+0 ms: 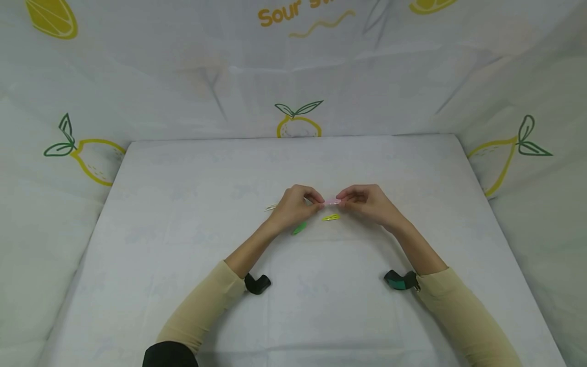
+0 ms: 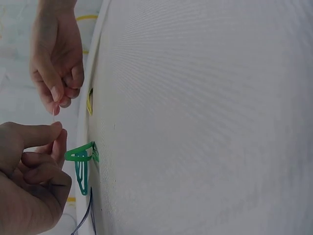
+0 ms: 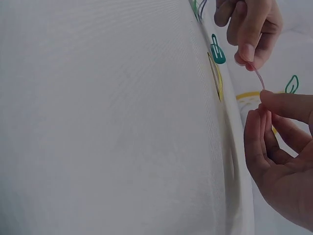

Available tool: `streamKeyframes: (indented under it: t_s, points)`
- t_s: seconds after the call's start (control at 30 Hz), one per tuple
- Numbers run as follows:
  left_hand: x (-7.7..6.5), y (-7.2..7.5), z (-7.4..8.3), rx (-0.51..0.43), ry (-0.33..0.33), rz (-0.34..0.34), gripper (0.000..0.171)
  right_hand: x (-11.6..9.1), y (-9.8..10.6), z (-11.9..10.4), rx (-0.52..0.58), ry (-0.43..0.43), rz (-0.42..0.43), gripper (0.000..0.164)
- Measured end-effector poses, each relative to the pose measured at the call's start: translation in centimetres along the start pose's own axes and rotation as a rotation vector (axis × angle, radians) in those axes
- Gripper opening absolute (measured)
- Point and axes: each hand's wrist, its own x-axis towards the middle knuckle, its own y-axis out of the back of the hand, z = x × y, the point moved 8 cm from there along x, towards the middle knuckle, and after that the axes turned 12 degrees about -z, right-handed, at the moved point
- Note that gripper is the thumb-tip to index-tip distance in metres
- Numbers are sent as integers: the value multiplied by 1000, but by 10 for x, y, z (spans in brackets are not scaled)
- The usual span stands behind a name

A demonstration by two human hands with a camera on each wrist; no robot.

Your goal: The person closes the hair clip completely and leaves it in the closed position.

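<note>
Between the two hands stretches a pink hair clip (image 1: 332, 202), a thin strip seen edge-on in the right wrist view. Its left end is pinched by the thumb and fingers of my left hand (image 1: 295, 206). At the other end, my right hand (image 1: 369, 204) pinches it between thumb and fingertips. The fingers cover both ends, so whether it is snapped or bent apart I cannot tell. Just below the hands a yellow hair clip (image 1: 331, 217) lies on the table. A green hair clip (image 1: 299, 228) lies under the left wrist, beside a teal hair clip (image 3: 217, 51).
Partly behind the left hand lies a pale hair clip (image 1: 271, 207). The white-covered table (image 1: 321, 306) runs back to a white cloth wall (image 1: 174, 92) printed with lemons. Similar cloth hangs at both sides.
</note>
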Motion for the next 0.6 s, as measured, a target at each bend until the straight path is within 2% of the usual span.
streamKeyframes:
  t_s: [0.6]
  points:
    - [-1, -4, -4, -18, 22, -22, 8, 2, -6, 4, 12, -23, -40, 21]
